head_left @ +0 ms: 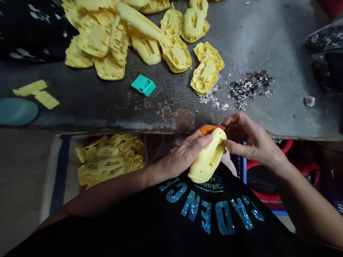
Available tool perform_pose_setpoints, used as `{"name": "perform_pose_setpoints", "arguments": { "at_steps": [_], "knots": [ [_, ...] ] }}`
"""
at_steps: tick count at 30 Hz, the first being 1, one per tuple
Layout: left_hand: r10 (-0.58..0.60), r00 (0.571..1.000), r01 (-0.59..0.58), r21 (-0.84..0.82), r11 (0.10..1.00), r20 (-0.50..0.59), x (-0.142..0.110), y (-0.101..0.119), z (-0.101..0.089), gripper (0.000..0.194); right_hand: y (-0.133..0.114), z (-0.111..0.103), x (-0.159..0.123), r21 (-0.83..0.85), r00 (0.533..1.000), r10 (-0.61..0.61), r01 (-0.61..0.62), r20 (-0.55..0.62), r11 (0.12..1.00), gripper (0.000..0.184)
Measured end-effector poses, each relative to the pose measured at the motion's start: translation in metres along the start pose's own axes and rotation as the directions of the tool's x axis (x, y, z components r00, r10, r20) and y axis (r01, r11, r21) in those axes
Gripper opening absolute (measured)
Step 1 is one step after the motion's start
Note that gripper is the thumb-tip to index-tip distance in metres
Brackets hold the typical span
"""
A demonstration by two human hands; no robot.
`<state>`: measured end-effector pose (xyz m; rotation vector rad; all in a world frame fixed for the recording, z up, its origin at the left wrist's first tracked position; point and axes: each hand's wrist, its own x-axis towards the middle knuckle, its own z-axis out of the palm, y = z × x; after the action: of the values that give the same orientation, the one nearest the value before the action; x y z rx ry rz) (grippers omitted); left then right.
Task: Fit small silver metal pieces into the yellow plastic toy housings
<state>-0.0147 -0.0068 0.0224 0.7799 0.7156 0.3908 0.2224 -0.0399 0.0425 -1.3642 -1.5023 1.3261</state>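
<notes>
My left hand (187, 151) is wrapped round a yellow plastic shell (205, 160), held tilted in front of my chest just off the bench edge. The shell has a long rectangular opening facing up. An orange cover (206, 129) sits on one of that hand's fingers, with a red bit at its tip. My right hand (249, 137) is at the shell's upper right side, thumb against the rim of the opening and fingers curled. Whatever lies in its grip is too small to name. On the bench beyond lie small metal pieces (250, 85) and another yellow shell (207, 69).
Many yellow shells (99, 34) are heaped at the back left of the dark bench (171, 100). A turquoise plastic part (144, 85) and yellow strips (37, 92) lie nearer. Below the bench sits a container of yellow parts (109, 160). Clear plastic bags (325, 39) stand at right.
</notes>
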Motion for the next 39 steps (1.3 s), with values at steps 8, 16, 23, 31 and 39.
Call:
{"name": "perform_pose_setpoints", "arguments": {
  "at_steps": [8,16,23,31,39],
  "knots": [
    [0.046,0.999,-0.043,0.190,0.981,-0.012,-0.001,-0.007,-0.012,0.056,0.017,0.010,-0.007,0.088,0.997,-0.024,0.030,-0.067,0.996,0.039],
    [0.089,0.994,-0.105,0.331,0.938,0.063,-0.003,0.003,-0.007,0.055,0.010,0.015,-0.007,-0.209,0.973,-0.189,0.160,-0.128,0.965,0.027],
    [0.049,0.997,-0.066,0.283,0.957,0.066,0.020,-0.002,-0.015,0.067,0.029,0.015,-0.010,-0.376,0.931,-0.335,0.262,-0.143,0.889,0.027],
    [0.138,0.976,-0.213,0.639,0.739,0.166,0.001,0.018,-0.008,0.086,0.056,0.028,-0.026,-0.366,0.800,-0.467,0.335,-0.377,0.868,0.028],
    [0.259,0.891,-0.453,0.707,0.543,0.373,-0.005,0.019,0.005,0.095,0.075,0.040,-0.037,-0.474,0.595,-0.616,0.400,-0.516,0.784,0.035]
  ]
}}
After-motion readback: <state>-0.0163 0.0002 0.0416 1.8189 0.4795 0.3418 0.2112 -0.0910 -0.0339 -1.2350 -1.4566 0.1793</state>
